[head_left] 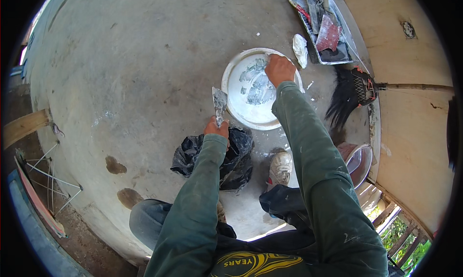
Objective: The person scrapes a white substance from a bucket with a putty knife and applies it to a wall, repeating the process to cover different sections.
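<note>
My left hand (217, 127) is closed around the handle of a putty knife (219, 102), its broad blade smeared with white and pointing away from me. Just to its right, a round white basin (233, 108) lies on the concrete floor, with white residue and grey patches across its bottom. Over the basin's far right part, my right hand (280, 70) is closed in a fist; whatever it grips is hidden under the fingers. A crumpled black plastic bag (239, 151) sits below the basin, partly behind my left hand and forearm.
At the far right a paint-stained tray (333, 59) holds several tools. A crumpled white bag or cloth (300, 50) lies beside it. A black-bristled broom (352, 88) leans near the wall (405, 117), above a pinkish bucket (361, 168). Bare wire spokes (53, 180) stick out at left.
</note>
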Demonstrator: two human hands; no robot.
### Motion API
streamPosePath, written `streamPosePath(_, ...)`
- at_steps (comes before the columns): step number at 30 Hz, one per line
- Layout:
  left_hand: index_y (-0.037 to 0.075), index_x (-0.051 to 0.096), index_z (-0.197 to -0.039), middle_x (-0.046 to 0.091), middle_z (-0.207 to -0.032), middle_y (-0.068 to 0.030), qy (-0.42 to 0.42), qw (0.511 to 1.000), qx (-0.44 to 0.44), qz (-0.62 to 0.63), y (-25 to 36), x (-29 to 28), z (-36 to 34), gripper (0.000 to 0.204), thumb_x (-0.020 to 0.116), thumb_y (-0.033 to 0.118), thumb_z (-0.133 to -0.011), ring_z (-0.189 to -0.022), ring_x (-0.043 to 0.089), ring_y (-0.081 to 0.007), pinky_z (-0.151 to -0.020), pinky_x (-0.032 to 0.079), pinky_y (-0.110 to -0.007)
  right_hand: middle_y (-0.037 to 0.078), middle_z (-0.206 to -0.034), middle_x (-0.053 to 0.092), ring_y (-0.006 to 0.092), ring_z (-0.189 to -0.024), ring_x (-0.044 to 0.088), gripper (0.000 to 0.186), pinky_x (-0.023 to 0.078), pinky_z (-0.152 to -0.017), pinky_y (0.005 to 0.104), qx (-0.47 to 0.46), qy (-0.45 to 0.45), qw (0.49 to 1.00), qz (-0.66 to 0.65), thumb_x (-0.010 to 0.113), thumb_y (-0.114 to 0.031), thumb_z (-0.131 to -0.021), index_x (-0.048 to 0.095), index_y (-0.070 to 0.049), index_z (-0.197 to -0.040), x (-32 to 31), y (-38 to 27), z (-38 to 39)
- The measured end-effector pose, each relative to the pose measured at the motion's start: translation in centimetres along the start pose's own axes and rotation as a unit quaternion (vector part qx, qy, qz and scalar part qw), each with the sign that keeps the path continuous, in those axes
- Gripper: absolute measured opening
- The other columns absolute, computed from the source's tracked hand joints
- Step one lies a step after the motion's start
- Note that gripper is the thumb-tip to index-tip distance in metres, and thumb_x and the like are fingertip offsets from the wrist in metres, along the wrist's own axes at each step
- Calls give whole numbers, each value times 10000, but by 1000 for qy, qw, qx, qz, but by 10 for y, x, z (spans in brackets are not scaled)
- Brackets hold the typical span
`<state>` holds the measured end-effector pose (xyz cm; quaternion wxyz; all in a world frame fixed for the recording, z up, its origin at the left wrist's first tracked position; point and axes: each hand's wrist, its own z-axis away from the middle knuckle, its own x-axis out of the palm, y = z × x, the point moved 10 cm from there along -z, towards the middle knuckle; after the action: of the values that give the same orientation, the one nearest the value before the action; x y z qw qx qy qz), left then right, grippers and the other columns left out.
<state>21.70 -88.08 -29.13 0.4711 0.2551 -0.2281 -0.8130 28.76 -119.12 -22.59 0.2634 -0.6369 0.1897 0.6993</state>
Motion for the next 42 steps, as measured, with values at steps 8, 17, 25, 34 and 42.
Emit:
streamPosePath(8, 74, 457, -959, 480, -547, -48, -41, 997, -43, -48, -14, 6, -9, 168, 561, 205, -941, -344, 471, -175, -282, 365, -354, 46, -806, 670, 245, -775, 664, 146, 463, -643, 411, -339, -32, 937, -78, 557, -137, -827, 700, -157, -850, 16, -95, 103)
streamPosePath(17, 81, 478, -958, 481, -550, -37, -108, 993, -48, 31, -5, -2, 1, 162, 579, 206, -936, -337, 463, -169, -277, 356, -350, 38, -807, 650, 236, -792, 648, 135, 430, -709, 405, -445, -117, 887, -35, 567, -109, -831, 695, -138, -865, 15, -43, 171)
streamPosePath(25, 86, 508, -1023, 474, -549, -21, -171, 983, 23, 61, 15, 29, 17, 144, 569, 186, -940, -344, 458, -145, -283, 348, -322, 118, -823, 690, 150, -668, 655, 341, 527, -646, 268, 93, -257, 774, -571, 683, -204, -851, 643, 77, -1040, 22, 55, 105)
streamPosePath(34, 58, 516, -1078, 576, -637, -104, -102, 940, 289, -152, 22, 51, 4, 197, 571, 166, -922, -435, 564, -237, -392, 438, -360, 98, -913, 696, 145, -786, 661, 318, 535, -718, 273, 129, -213, 650, -718, 701, -182, -854, 648, 66, -1045, 27, 13, 126)
streamPosePath(42, 29, 485, -1116, 641, -933, -320, -113, 905, 181, -368, 9, 66, 12, 375, 658, 170, -813, -952, 601, -509, -854, 480, -529, 89, -913, 697, 132, -726, 643, 272, 528, -699, 268, 65, -205, 752, -623, 672, -142, -874, 656, 56, -1059, 0, 5, 119)
